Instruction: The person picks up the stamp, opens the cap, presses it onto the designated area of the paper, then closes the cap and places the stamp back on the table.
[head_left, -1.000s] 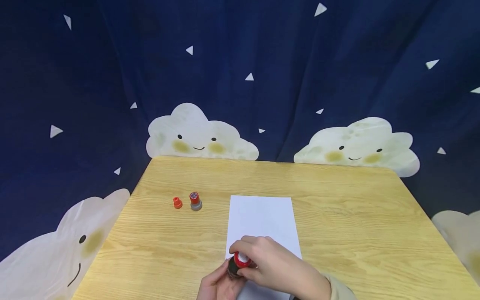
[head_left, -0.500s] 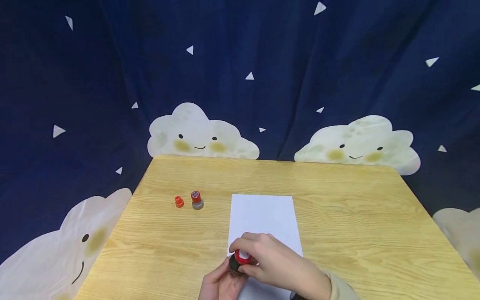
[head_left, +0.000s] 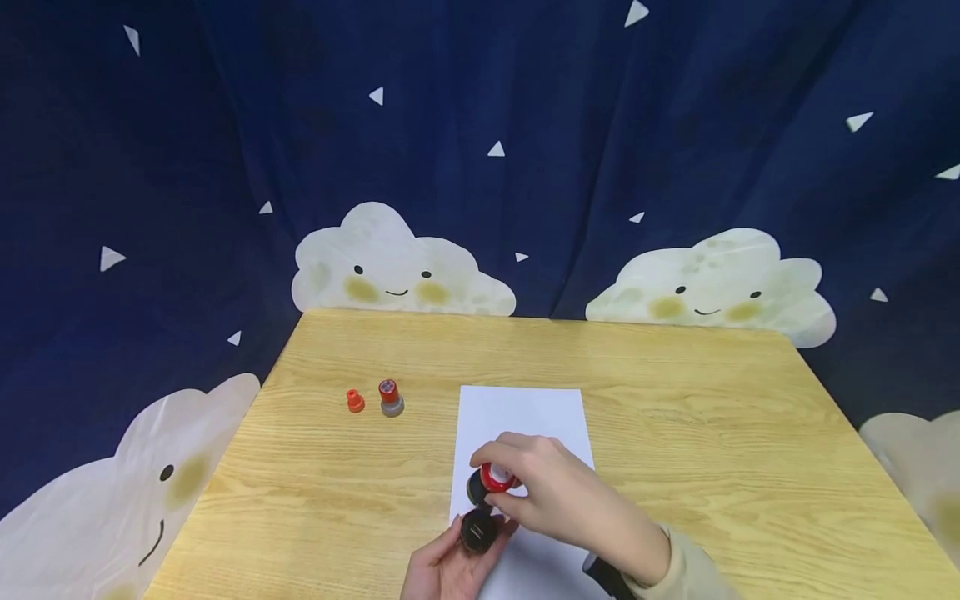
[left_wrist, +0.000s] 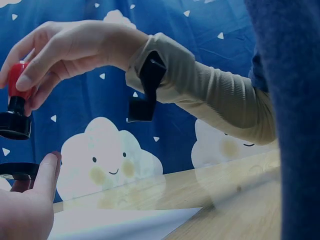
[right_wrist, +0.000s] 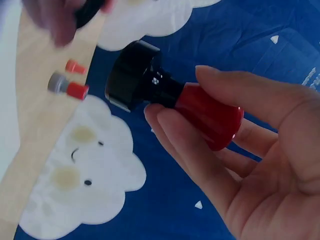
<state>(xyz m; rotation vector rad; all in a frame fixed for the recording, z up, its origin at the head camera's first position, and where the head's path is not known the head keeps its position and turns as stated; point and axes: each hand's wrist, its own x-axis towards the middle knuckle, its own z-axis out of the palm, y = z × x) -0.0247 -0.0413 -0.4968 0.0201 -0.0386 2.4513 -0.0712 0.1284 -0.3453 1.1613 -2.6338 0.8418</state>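
Note:
My right hand (head_left: 555, 483) grips a round stamp by its flared red handle; the stamp (right_wrist: 207, 115) has a wide black base. In the right wrist view the thumb and fingers close round the red part. Lower down, my left hand (head_left: 450, 573) holds a round black cap (head_left: 478, 532) between thumb and fingers. A gap separates the stamp's base from the cap (left_wrist: 19, 171) in the left wrist view, with the stamp above. Both hands are over the near part of a white sheet of paper (head_left: 517, 410).
At the table's left lie a small orange-red cap (head_left: 355, 402) and, beside it, a small red stamp with a grey base (head_left: 391, 400). The wooden table (head_left: 697, 417) backs onto a dark blue curtain (head_left: 555, 100) with clouds and triangles.
The stamp and the black cap were together between the hands before. Now my right hand has lifted the stamp up and away, leaving the cap in my left hand.

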